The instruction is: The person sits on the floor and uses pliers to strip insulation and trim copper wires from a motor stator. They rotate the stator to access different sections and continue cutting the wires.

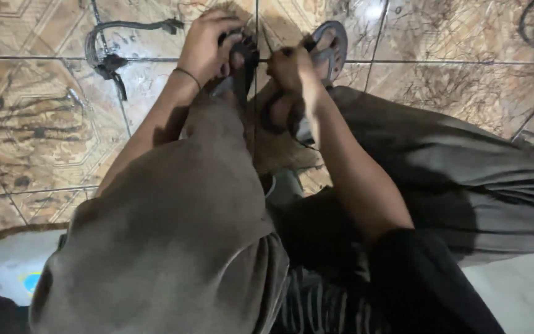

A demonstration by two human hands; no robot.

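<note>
Black thin cord runs taut between both hands. Left hand fingers clench a dark object; right hand fingers pinch the cord above the sandal.

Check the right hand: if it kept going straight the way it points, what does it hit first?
The right hand points up-frame, away from the body. First in that line looks to be the grey sandal just beyond its knuckles, then the tiled floor. Depth is unclear, so it may already touch the sandal.

Knees crowd the near space
Bare floor lies open left; a dark cable and sandal block the far side.
</note>
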